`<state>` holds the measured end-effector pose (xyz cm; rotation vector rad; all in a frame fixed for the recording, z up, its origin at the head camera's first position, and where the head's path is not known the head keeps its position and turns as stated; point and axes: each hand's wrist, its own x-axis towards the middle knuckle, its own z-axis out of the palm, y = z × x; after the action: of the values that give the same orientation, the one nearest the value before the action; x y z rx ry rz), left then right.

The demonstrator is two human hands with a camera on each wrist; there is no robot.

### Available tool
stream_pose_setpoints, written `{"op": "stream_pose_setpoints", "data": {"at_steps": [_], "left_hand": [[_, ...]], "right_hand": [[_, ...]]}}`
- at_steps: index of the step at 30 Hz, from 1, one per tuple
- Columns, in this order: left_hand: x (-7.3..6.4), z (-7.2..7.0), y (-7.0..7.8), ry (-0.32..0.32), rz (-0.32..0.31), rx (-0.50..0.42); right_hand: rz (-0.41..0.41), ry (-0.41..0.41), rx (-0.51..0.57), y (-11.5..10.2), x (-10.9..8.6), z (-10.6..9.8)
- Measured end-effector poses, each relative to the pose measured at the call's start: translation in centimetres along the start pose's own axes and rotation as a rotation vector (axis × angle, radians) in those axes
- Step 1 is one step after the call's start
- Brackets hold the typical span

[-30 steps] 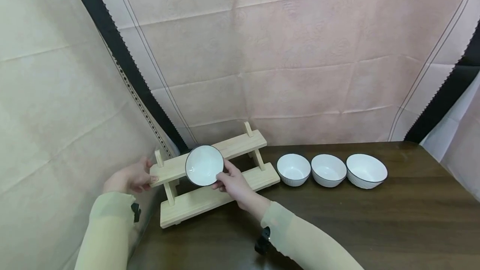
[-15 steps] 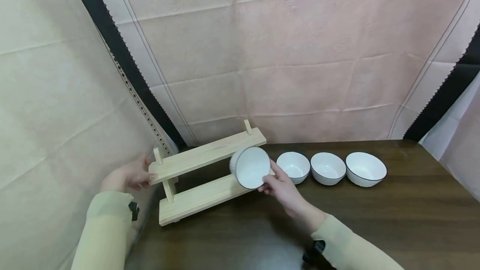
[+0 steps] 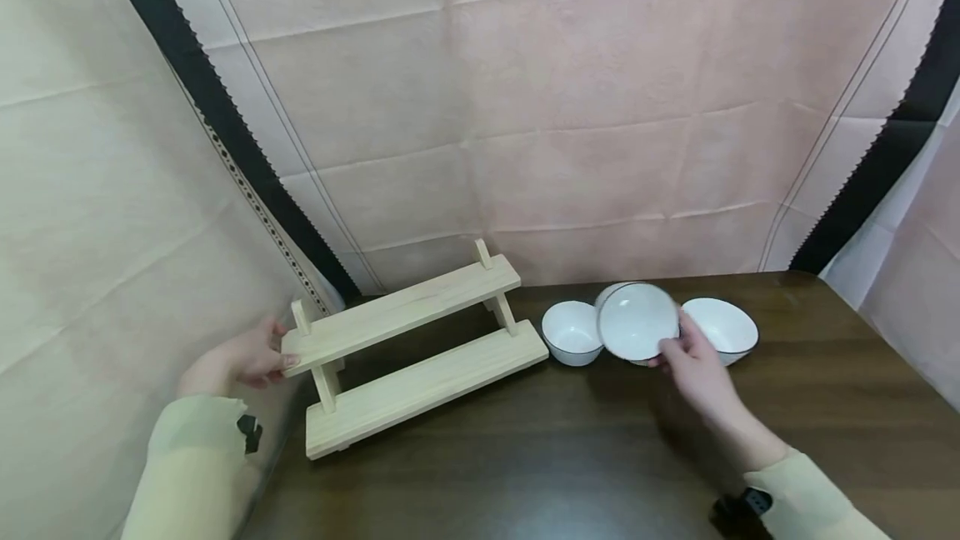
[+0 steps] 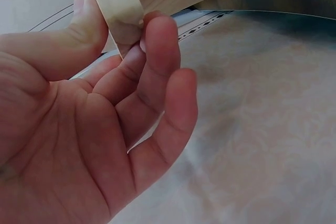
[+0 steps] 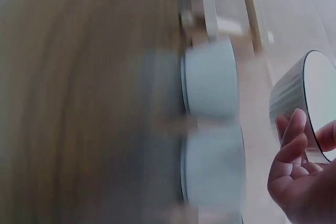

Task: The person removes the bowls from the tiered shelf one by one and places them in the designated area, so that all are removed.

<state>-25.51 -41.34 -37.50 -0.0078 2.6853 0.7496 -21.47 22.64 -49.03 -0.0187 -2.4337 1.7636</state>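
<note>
My right hand (image 3: 697, 365) pinches a white bowl (image 3: 637, 321) by its dark rim, thumb inside and fingers outside. In the right wrist view this bowl (image 5: 289, 95) has a ribbed outer wall and is tipped on its side. It overlaps the middle of three similar bowls in the head view, hiding most of that one. The left bowl (image 3: 572, 332) and right bowl (image 3: 723, 327) stand upright on the table. My left hand (image 3: 243, 357) grips the left end of a pale two-tier wooden rack (image 3: 405, 312), with thumb and fingers around the upper board's end (image 4: 118, 11).
The dark wooden table (image 3: 487, 465) spreads in front of the rack and bowls. A pale cloth wall (image 3: 525, 107) rises behind it, and another cloth wall (image 3: 112, 232) stands close by the left hand. Both rack boards carry nothing.
My right hand has carried the bowl rightward, from in front of the rack to over the row of bowls. The left hand keeps its grip on the rack; the head view has shifted slightly.
</note>
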Motion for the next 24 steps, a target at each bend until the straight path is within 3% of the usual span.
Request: {"op": "stream_pose_setpoints", "data": {"at_steps": [6,12,16,24], "left_hand": [[-0.2,-0.1,-0.4,-0.004,0.006,-0.015],[-0.2,-0.2,-0.5,-0.016,0.025,-0.027],[-0.2,-0.1,-0.5,-0.01,0.018,-0.036],[-0.2,-0.1,-0.4,-0.004,0.004,-0.043]], "right_hand": [[-0.042,0.13,-0.099,1.0,0.2,-5.6],[0.072,0.139,-0.147,1.8,0.6,-10.0],[0.12,0.147,-0.284,2.4,1.0,-12.5],[0.117,0.211,-0.547,3.5,1.2,-16.2]]}}
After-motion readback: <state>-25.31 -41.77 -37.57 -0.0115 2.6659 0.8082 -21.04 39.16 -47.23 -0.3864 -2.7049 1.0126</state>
